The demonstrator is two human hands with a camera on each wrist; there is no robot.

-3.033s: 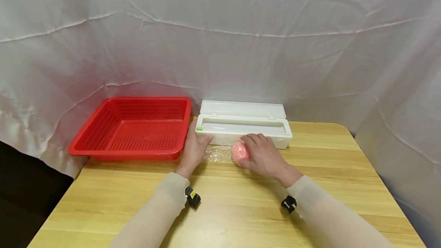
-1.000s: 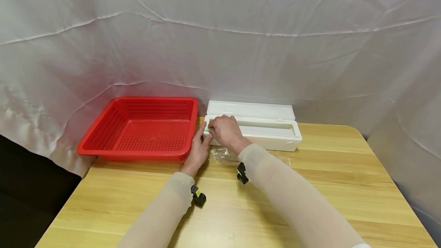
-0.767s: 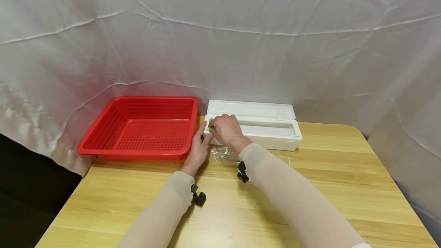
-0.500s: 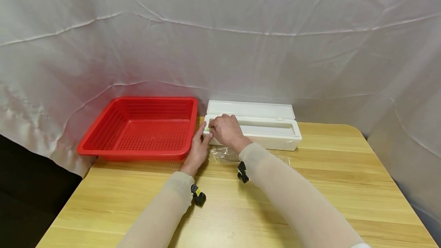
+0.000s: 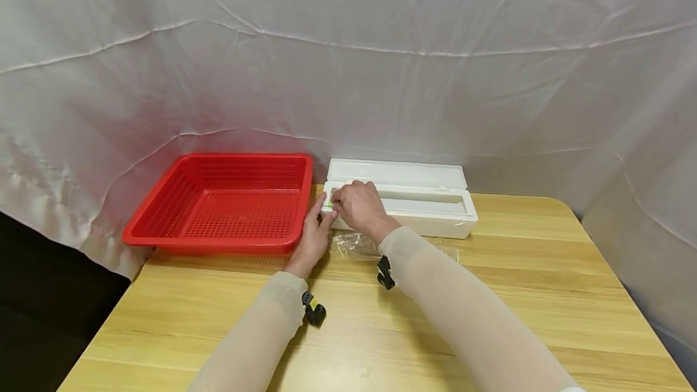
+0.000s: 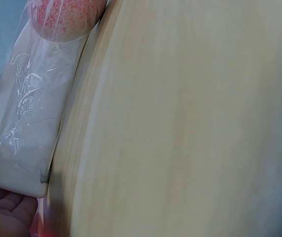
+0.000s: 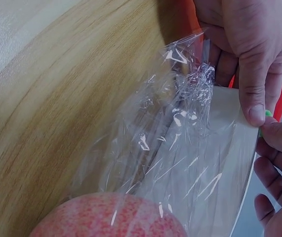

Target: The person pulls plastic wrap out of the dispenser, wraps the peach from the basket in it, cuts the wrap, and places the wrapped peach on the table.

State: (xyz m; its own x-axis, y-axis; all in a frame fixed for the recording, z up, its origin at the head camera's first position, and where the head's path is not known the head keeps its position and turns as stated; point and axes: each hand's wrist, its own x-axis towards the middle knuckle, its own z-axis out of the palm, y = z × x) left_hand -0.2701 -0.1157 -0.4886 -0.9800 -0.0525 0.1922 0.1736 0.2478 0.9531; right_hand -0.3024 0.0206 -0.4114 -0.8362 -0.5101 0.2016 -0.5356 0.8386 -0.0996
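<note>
A white cling film dispenser (image 5: 419,224) lies along the back of the table with its lid (image 5: 397,172) raised. My left hand (image 5: 314,238) grips its left end, thumb on the top edge and fingers round the end. Crossing over from the right, my right hand (image 5: 360,207) pinches the small green slide cutter (image 7: 267,116) at that same end. Clear cling film (image 7: 175,123) hangs down the front and lies crumpled on the table. Under the film sits a round pink-speckled thing (image 7: 111,217), also seen in the left wrist view but hidden by my right arm in the head view.
A red perforated plastic basket (image 5: 218,242) stands left of the dispenser, close beside my left hand. Behind the wooden table (image 5: 544,283) hangs a pale grey curtain (image 5: 381,95).
Since three seconds ago, my right hand has left the pink-speckled thing and moved left to the green slide cutter. Over the last second both hands have stayed almost still.
</note>
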